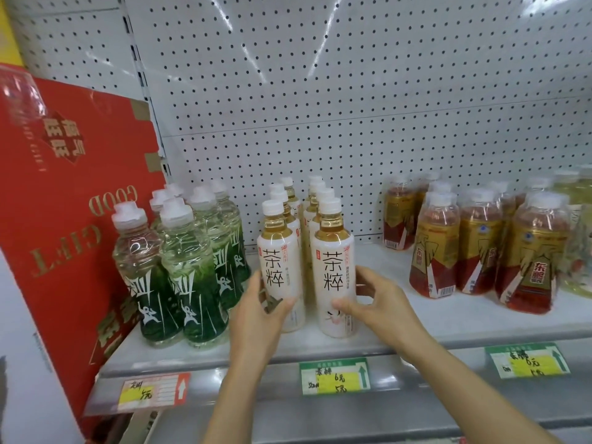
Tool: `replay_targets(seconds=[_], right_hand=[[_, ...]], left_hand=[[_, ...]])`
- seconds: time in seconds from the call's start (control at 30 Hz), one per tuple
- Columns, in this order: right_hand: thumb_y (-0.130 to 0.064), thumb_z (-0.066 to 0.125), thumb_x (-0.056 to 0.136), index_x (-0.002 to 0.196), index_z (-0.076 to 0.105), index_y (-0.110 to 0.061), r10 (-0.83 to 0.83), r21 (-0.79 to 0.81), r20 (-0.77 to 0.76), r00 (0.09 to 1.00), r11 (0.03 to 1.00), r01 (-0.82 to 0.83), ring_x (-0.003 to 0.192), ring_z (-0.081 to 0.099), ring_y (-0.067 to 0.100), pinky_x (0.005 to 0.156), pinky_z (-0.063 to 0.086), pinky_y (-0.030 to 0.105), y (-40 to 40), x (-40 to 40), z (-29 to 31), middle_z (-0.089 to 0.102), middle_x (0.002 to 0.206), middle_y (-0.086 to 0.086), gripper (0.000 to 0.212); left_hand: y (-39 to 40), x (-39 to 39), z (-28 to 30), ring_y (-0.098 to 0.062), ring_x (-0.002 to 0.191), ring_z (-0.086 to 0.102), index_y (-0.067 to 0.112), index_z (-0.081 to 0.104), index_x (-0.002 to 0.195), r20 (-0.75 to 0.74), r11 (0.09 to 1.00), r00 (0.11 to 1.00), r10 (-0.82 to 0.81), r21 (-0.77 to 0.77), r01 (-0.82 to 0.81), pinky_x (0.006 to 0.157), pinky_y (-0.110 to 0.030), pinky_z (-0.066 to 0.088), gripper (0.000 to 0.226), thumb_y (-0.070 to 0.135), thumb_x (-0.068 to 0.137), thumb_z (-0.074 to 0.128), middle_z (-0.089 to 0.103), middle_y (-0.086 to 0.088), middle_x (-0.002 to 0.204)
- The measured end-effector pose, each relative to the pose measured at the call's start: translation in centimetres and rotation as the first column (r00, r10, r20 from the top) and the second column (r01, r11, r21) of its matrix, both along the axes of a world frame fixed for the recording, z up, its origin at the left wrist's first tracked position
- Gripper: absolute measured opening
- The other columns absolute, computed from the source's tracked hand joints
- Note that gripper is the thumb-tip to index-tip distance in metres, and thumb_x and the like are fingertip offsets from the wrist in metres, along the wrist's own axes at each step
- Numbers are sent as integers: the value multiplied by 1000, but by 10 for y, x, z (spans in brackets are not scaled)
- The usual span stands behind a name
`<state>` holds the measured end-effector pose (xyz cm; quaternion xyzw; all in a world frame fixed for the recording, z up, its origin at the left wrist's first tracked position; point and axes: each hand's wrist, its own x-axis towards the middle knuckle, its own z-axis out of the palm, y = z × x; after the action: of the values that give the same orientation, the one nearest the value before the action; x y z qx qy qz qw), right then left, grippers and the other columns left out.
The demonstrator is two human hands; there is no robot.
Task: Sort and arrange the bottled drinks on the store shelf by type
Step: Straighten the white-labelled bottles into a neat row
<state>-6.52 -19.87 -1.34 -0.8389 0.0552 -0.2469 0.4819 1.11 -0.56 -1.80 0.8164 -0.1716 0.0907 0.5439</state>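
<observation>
Two rows of white-labelled tea bottles stand in the middle of the shelf [320, 344]. My left hand [261, 318] wraps the lower part of the front left tea bottle [278, 261]. My right hand [376, 299] curls around the front right tea bottle [334, 264], thumb in front and fingers behind. Both bottles stand upright on the shelf. To the left is a cluster of several green-labelled clear bottles [179, 274]. To the right stand several red-and-gold bottles [474, 248].
A large red gift box [61, 200] leans upside down against the shelf's left end. White pegboard [320, 107] backs the shelf. Price tags [334, 376] hang on the front rail. Pale bottles [576, 193] sit at the far right edge.
</observation>
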Motion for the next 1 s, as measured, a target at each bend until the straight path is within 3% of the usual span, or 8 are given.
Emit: replay_targets(seconds=[0.23, 0.33, 0.4, 0.5, 0.6, 0.8, 0.9, 1.0], right_hand=[[-23, 79, 81, 135, 51, -32, -10, 47, 53, 999, 999, 8, 109, 58, -7, 93, 54, 21, 10, 2, -8, 61, 118, -23, 62], [-51, 79, 74, 149, 34, -36, 96, 106, 56, 994, 989, -101, 133, 45, -1, 107, 42, 22, 6, 1, -12, 46, 146, -23, 88], [-64, 70, 73, 156, 14, -39, 203, 218, 71, 977, 952, -214, 139, 37, -4, 107, 37, 16, 8, 7, -7, 35, 154, -25, 103], [-79, 56, 76, 154, 11, -47, 251, 357, 134, 959, 890, -283, 140, 35, -5, 118, 32, 33, 18, 19, 1, 33, 155, -26, 96], [-87, 47, 74, 152, 18, -51, 243, 378, 180, 953, 878, -296, 141, 34, -3, 120, 27, 40, 23, 26, 0, 35, 154, -27, 91], [-82, 25, 87, 154, 26, -41, 206, 438, 149, 967, 863, -252, 145, 28, 0, 122, 20, 36, 11, 36, 9, 33, 157, -20, 78], [-92, 23, 77, 155, 19, -41, 182, 479, 82, 980, 855, -199, 151, 15, 8, 124, 12, 48, -1, 54, 26, 20, 163, -15, 93], [-75, 19, 94, 131, 52, -47, 194, 525, 61, 979, 828, -197, 124, 57, 9, 108, 42, 38, -1, 69, 32, 63, 131, -15, 57]], left_hand=[[-11, 10, -9, -11, 122, 58, 35, 42, 141, 65, 999, 997, -43, 14, 42, 103, -46, 51, 80, 39, 73, 85, 57, 9, 140], [1, 20, -2, -9, 141, 32, 35, 19, 156, -63, 986, 986, -156, -76, 151, 118, -47, 31, 122, 68, 58, 83, 24, 17, 159], [2, 28, 10, -7, 148, 17, 45, 7, 157, -129, 931, 942, -309, -245, 272, 122, -47, 17, 114, 88, 66, 59, 12, 23, 163], [-10, 39, 18, -10, 147, 33, 44, 37, 151, -134, 830, 878, -459, -417, 371, 122, -46, 22, 75, 83, 88, 24, 41, 14, 156], [-20, 43, 13, -16, 135, 52, 48, 56, 136, -170, 848, 880, -443, -398, 350, 116, -57, 32, 77, 91, 82, 20, 60, 10, 141], [-25, 53, 27, -17, 140, 45, 35, 36, 153, -122, 818, 916, -381, -507, 273, 114, -42, 33, 88, 85, 82, 22, 50, 6, 151], [-32, 70, 48, -26, 145, 38, 33, 36, 153, -176, 797, 914, -364, -567, 208, 118, -54, 27, 96, 92, 77, 31, 43, -3, 154], [-44, 87, 52, -29, 127, 58, 28, 63, 129, -242, 755, 858, -453, -615, 226, 107, -53, 42, 75, 75, 94, 17, 62, -14, 135]])
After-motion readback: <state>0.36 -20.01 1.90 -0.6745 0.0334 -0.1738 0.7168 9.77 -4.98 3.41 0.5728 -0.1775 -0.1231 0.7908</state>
